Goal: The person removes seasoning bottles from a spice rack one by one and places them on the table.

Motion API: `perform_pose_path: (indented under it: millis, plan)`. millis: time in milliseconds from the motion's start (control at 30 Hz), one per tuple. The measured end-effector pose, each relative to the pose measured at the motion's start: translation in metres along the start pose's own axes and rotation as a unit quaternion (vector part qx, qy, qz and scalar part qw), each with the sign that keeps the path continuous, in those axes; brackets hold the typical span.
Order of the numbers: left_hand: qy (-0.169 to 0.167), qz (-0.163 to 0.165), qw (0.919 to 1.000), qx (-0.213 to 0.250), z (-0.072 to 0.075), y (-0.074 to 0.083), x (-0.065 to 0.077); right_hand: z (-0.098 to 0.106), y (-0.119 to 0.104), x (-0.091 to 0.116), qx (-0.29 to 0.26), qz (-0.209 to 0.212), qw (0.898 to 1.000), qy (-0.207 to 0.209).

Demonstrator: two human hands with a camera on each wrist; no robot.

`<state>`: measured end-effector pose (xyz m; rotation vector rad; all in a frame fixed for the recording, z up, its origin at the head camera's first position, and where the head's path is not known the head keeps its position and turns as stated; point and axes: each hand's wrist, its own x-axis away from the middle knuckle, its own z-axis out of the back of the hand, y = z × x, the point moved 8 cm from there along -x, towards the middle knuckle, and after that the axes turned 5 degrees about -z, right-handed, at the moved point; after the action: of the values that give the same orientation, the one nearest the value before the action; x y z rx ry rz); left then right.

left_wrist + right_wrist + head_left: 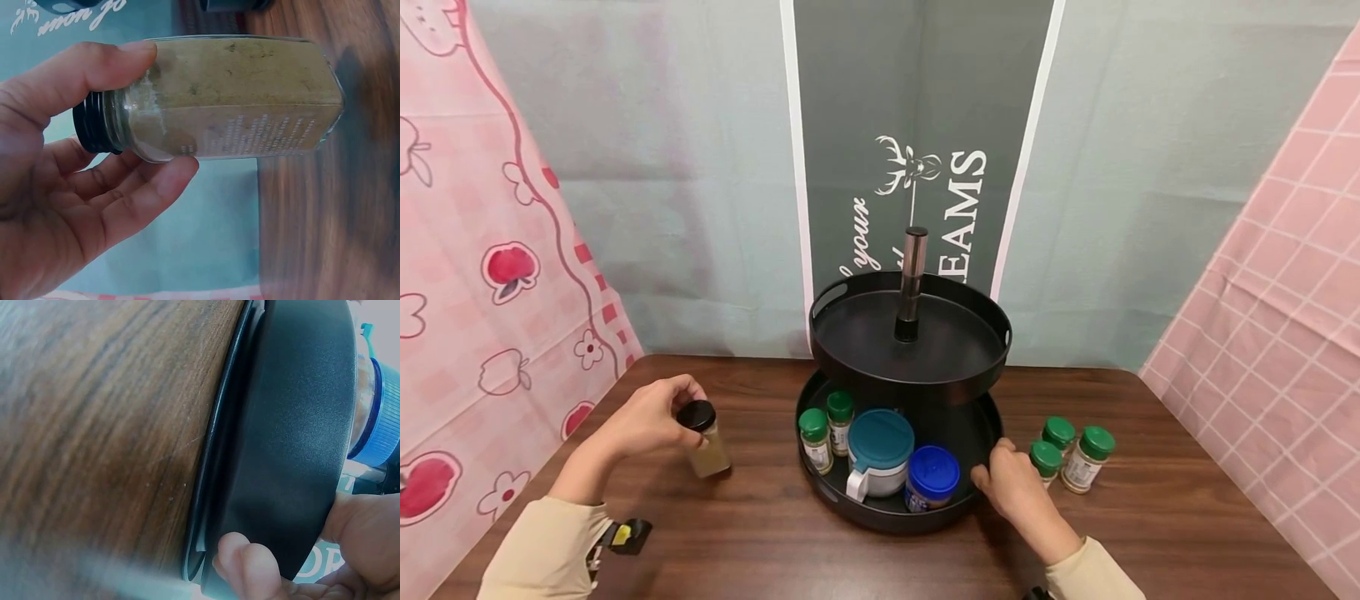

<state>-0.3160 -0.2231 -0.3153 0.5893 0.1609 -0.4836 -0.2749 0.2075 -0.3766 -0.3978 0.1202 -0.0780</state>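
My left hand grips a glass spice jar by its neck, just under the black lid. In the left wrist view the jar is angular and full of tan-green powder, with its base close to the table. To the right stands a black two-tier round tray organizer. My right hand pinches the right side of its lower tier. The right wrist view shows the thumb at the top edge and fingers against the outer wall.
The lower tier holds two green-capped jars, a teal-lidded container with a white handle and a blue-capped jar. Three green-capped jars stand right of my right hand. A metal post rises from the upper tier.
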Motion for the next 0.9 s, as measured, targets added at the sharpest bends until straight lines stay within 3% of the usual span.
perform_pose_path:
  millis: [400,900]
  plan:
    - [-0.009,0.024,0.9997,0.005,0.000,-0.018,0.013,-0.001,0.001,0.000,-0.001,-0.003,1.000,-0.005]
    - [-0.035,0.024,0.9990,0.011,-0.004,-0.023,0.011,0.000,0.001,0.000,-0.006,0.000,1.000,0.003]
